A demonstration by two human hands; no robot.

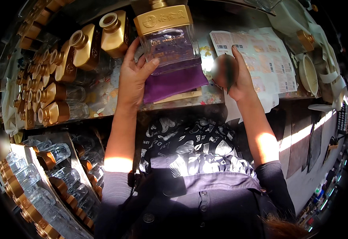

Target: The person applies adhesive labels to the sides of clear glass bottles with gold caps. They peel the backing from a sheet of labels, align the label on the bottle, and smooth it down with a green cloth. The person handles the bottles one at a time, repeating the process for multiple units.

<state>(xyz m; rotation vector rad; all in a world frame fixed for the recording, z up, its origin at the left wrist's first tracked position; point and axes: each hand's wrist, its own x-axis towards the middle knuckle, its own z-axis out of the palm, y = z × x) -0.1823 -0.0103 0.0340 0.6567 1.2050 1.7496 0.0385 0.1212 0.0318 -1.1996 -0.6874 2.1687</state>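
Observation:
A large clear glass bottle with a gold shoulder (166, 42) stands upright in front of me, its neck cut off by the top of the picture. My left hand (136, 75) grips its lower left side, thumb across the front and fingers at the edge. Beneath the bottle lies a folded purple cloth (178, 84), on top of a pale flat board (182, 95). To the right of the bottle and apart from it is my right hand (242, 79), one finger stretched upward. A round blurred patch covers its other fingers and whatever they may hold.
Printed label sheets (269, 59) lie on the worktable (102, 113) at the right, near a pale oval bowl (309, 74). Several gold-shouldered bottles (87, 46) crowd the left side. More glass bottles (26, 175) lie in racks at lower left. A gold piece (305, 40) sits far right.

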